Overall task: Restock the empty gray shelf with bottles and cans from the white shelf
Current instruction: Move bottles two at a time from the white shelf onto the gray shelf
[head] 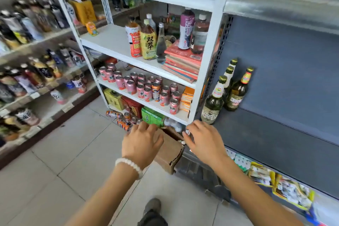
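Left hand: the left hand (142,142), a bead bracelet (130,166) at its wrist, is spread, palm down, holding nothing, over a cardboard box (171,152).
Right hand: the right hand (204,138) is also spread and empty, beside the box.
Bottles: four beer bottles (213,101) stand upright on the gray shelf (275,130), at its left end.
Cans: pink cans (146,90) stand upright on the white shelf (176,115).
Room: shop aisle, tiled floor (77,152).

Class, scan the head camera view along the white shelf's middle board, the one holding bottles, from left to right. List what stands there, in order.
Small orange carton → orange-labelled bottle → yellow-labelled tea bottle → clear glass bottle → purple-labelled bottle and dark bottle, both standing on the stack of red books.
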